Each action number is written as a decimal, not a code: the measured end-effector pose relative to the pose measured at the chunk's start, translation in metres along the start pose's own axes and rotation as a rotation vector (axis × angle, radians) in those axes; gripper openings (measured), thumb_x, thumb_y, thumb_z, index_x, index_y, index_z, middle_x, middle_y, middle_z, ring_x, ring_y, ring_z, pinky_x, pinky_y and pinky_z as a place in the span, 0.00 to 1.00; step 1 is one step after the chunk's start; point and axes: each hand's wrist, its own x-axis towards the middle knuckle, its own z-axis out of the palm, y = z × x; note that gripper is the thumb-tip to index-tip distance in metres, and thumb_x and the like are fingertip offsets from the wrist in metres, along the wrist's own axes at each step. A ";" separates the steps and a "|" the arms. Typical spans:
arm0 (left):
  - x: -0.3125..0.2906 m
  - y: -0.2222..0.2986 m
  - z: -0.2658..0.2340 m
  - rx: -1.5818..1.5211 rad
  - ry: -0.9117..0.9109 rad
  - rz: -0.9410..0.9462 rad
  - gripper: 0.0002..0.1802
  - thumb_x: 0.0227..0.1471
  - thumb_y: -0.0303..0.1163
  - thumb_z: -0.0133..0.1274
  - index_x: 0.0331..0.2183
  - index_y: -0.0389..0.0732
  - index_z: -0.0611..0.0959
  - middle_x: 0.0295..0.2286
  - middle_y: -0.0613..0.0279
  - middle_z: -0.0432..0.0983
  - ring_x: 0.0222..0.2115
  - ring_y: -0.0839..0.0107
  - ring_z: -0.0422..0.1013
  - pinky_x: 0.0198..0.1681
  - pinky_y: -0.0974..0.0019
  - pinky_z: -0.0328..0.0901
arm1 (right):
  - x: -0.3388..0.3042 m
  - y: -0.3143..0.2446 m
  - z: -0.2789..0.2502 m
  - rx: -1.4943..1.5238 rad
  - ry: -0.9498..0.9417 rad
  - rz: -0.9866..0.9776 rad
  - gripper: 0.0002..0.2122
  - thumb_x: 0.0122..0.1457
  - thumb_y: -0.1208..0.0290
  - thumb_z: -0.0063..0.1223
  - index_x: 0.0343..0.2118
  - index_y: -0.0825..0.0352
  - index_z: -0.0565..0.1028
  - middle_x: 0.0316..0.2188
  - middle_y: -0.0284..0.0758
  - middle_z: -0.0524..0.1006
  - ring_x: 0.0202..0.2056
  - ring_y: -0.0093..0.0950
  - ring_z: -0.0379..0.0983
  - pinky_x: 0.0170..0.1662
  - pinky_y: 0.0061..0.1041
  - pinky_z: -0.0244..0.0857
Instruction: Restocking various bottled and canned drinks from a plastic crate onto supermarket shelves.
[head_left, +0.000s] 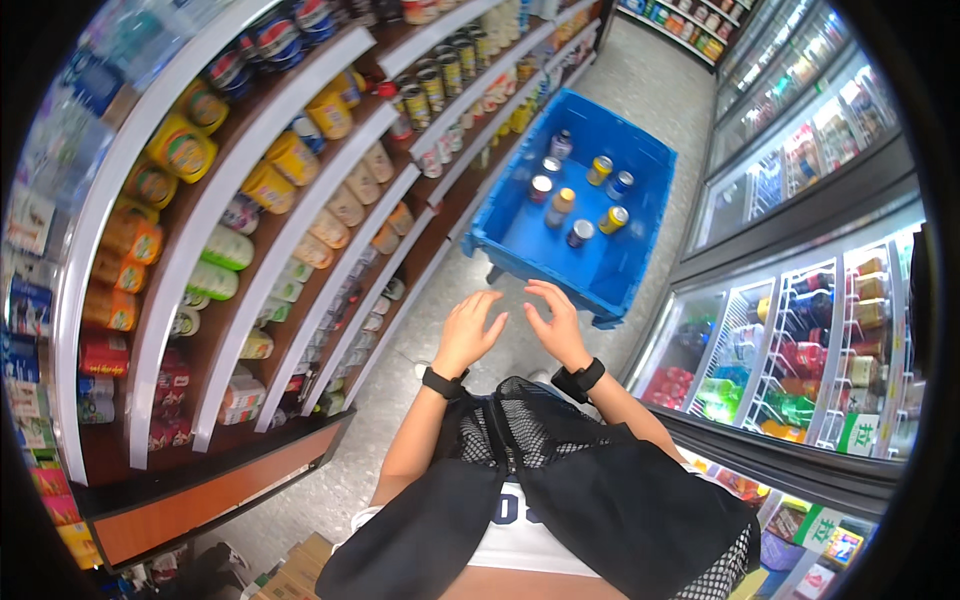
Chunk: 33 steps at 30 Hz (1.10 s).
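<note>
Both of my hands hover in front of my body, near the close edge of a large blue bin (480, 238). My left hand (470, 330) has its fingers stretched forward and thumb apart, with nothing in it. Facing it, my right hand (556, 325) is likewise empty, fingers loosely spread. Several cans and small bottles stand apart on the bin's floor, among them a yellow can (600, 170), another yellow can (613, 219), a bottle with a tan top (560, 206) and a dark can (580, 234). Neither hand touches the bin or the drinks.
Store shelves (270, 130) packed with bottles and cans line my left. On the right runs a glass-door fridge (780, 350) full of drinks. Cardboard boxes (300, 570) lie behind me at lower left. Grey floor (440, 290) shows between shelves and bin.
</note>
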 end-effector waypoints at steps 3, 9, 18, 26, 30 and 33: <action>-0.003 0.008 0.038 -0.001 -0.135 -0.034 0.19 0.50 0.36 0.55 0.43 0.39 0.76 0.39 0.56 0.75 0.43 0.57 0.71 0.45 0.58 0.65 | -0.029 0.040 -0.044 -0.004 0.063 0.118 0.12 0.53 0.75 0.55 0.41 0.67 0.75 0.45 0.40 0.75 0.47 0.38 0.72 0.50 0.31 0.65; -0.003 0.021 0.091 -0.046 -0.184 -0.088 0.19 0.50 0.36 0.57 0.43 0.39 0.76 0.38 0.55 0.76 0.38 0.59 0.74 0.41 0.60 0.68 | -0.064 0.095 -0.097 0.053 0.135 0.365 0.12 0.54 0.75 0.55 0.42 0.67 0.76 0.43 0.40 0.77 0.43 0.33 0.75 0.43 0.28 0.69; 0.074 -0.001 0.109 -0.261 -0.345 -0.227 0.21 0.51 0.39 0.57 0.43 0.35 0.77 0.38 0.53 0.79 0.40 0.62 0.75 0.40 0.62 0.69 | -0.018 0.103 -0.104 0.094 0.006 0.408 0.12 0.55 0.75 0.55 0.43 0.68 0.75 0.40 0.40 0.77 0.40 0.31 0.76 0.43 0.26 0.70; 0.228 -0.073 0.192 0.027 -0.352 -0.209 0.26 0.47 0.41 0.59 0.44 0.34 0.74 0.39 0.44 0.75 0.42 0.51 0.72 0.46 0.55 0.67 | 0.007 0.120 -0.117 0.124 -0.018 0.403 0.12 0.55 0.73 0.55 0.42 0.67 0.76 0.39 0.39 0.78 0.37 0.30 0.75 0.40 0.26 0.69; 0.274 -0.108 0.268 0.108 -0.375 -0.475 0.45 0.39 0.43 0.64 0.54 0.35 0.61 0.49 0.39 0.64 0.48 0.43 0.65 0.50 0.49 0.63 | 0.012 0.109 -0.139 0.072 -0.126 0.484 0.11 0.55 0.71 0.56 0.41 0.67 0.76 0.38 0.40 0.78 0.37 0.32 0.75 0.41 0.27 0.69; 0.281 -0.133 0.313 0.033 -0.341 -0.569 0.55 0.33 0.38 0.69 0.58 0.36 0.55 0.55 0.39 0.57 0.56 0.44 0.56 0.59 0.53 0.55 | 0.025 0.108 -0.152 -0.033 -0.147 0.522 0.11 0.55 0.71 0.56 0.41 0.68 0.76 0.37 0.42 0.78 0.38 0.35 0.76 0.41 0.28 0.69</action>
